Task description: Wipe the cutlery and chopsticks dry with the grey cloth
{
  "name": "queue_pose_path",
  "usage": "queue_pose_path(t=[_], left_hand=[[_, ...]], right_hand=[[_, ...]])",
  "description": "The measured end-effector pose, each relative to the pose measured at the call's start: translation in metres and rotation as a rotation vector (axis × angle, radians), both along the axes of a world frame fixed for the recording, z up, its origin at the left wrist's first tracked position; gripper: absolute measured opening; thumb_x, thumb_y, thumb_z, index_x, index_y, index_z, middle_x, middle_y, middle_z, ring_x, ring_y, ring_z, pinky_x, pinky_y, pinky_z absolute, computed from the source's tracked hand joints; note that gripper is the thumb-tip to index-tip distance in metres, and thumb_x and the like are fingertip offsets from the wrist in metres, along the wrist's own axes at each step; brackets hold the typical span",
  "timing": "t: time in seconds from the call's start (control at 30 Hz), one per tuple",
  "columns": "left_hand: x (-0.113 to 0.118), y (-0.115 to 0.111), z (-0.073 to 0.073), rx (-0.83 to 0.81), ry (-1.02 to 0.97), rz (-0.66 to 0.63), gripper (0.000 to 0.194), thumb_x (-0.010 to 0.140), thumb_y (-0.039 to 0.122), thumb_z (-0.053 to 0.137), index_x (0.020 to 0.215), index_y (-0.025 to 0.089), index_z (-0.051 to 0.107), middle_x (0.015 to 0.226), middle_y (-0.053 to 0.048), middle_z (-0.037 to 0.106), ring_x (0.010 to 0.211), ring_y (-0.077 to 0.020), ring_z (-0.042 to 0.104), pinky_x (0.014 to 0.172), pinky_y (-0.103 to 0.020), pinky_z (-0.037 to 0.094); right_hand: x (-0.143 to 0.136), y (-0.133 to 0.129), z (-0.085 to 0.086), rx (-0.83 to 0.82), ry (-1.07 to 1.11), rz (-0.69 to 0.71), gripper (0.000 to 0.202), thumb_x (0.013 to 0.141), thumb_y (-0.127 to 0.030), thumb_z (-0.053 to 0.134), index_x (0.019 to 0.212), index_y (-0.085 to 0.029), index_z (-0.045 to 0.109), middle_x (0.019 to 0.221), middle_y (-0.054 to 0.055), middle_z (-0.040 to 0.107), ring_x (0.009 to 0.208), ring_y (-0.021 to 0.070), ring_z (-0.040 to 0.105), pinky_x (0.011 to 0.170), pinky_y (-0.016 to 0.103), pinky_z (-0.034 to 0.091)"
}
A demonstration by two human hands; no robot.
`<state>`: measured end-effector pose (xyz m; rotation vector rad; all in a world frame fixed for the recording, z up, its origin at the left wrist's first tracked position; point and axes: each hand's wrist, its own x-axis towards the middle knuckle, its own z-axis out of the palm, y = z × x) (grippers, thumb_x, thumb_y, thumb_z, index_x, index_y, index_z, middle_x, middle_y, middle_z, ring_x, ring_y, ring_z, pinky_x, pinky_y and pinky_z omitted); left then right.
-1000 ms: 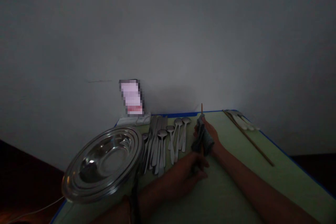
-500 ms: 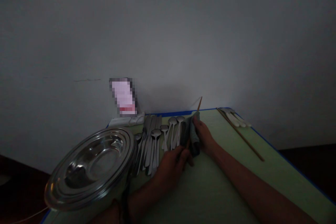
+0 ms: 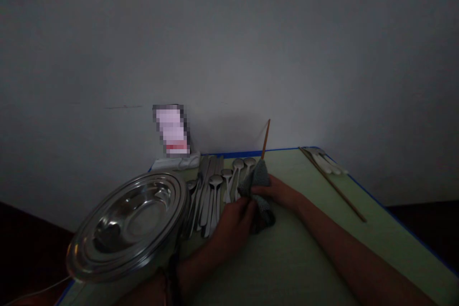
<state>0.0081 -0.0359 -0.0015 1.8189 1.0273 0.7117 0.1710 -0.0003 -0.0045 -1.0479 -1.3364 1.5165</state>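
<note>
A grey patterned cloth is wrapped round a thin wooden chopstick, whose upper part sticks out of the top, tilted slightly right. My right hand is closed round the cloth and the chopstick inside it. Just below and to the left, my left hand is closed at the chopstick's lower end, which the fingers and cloth hide. A loose fold of cloth hangs down beside these fingers. Left of the cloth lie several metal spoons and table knives, their handles toward me.
A shiny steel basin stands at the left. Behind it, a blurred phone leans against the wall on a white object. At the right lie long chopsticks and several white-handled utensils on the green table.
My right hand and the cloth have slid down the chopstick toward my left hand, so more of its upper end shows. The view has shifted slightly.
</note>
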Motion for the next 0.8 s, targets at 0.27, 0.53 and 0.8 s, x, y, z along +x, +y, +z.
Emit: queue_pose_path(t=[0.27,0.53,0.8], left_hand=[[-0.0003,0.0005,-0.0010,0.001,-0.008,-0.021,0.033,0.089,0.035,0.037,0.068,0.016,0.054,0.058,0.001,0.055,0.052,-0.0109,0.049,0.050,-0.020,0.037],[0.0000,-0.0005,0.0047,-0.006,0.025,-0.057,0.034,0.089,0.034,0.037,0.066,0.016,0.055,0.056,0.001,0.055,0.051,-0.0108,0.050,0.049,-0.019,0.037],[-0.0030,-0.0050,0.0058,-0.007,0.067,-0.150,0.032,0.084,0.027,0.042,0.057,0.015,0.056,0.053,0.001,0.057,0.051,-0.0105,0.052,0.050,-0.019,0.037]], right_hand=[[-0.0018,-0.0029,-0.0059,-0.083,0.163,-0.065,0.037,0.057,-0.041,0.077,0.082,-0.017,0.065,0.075,0.000,0.067,0.068,0.0139,0.060,0.068,0.027,0.046],[-0.0071,0.0002,-0.0071,-0.127,0.321,-0.179,0.033,0.058,-0.044,0.074,0.073,-0.017,0.064,0.062,-0.001,0.064,0.059,0.0128,0.059,0.062,0.025,0.046],[-0.0025,-0.0011,-0.0055,-0.118,0.153,-0.063,0.036,0.058,-0.041,0.075,0.081,-0.015,0.065,0.072,0.001,0.066,0.063,0.0140,0.060,0.063,0.027,0.047]])
